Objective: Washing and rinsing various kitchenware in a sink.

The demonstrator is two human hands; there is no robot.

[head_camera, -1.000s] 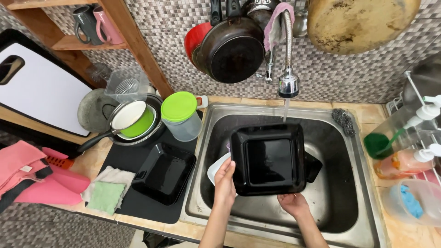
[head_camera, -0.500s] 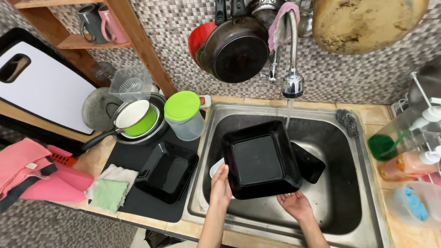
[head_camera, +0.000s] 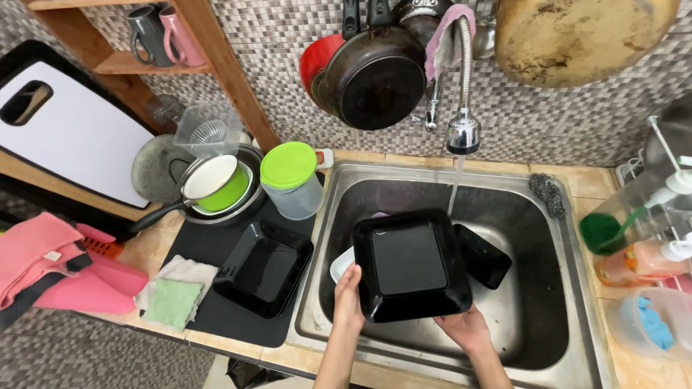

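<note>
A square black plate (head_camera: 409, 262) is held over the steel sink (head_camera: 326, 216), its inside facing up at me. My left hand (head_camera: 348, 297) grips its left edge and my right hand (head_camera: 465, 328) holds its lower right corner. Water runs from the tap (head_camera: 463, 134) in a thin stream just past the plate's upper right corner. Under the plate lie another black dish (head_camera: 481, 255) and a white one (head_camera: 342, 264), mostly hidden.
A black square dish (head_camera: 262, 268) rests on a dark mat (head_camera: 203, 248) left of the sink, beside a green-lidded container (head_camera: 291, 179), a pan with a green bowl (head_camera: 216, 187) and folded cloths (head_camera: 173, 297). Soap bottles (head_camera: 641, 261) stand on the right. Pans hang above.
The plate has tipped and shifted slightly left and down in both hands, its top edge now just clear of the water stream.
</note>
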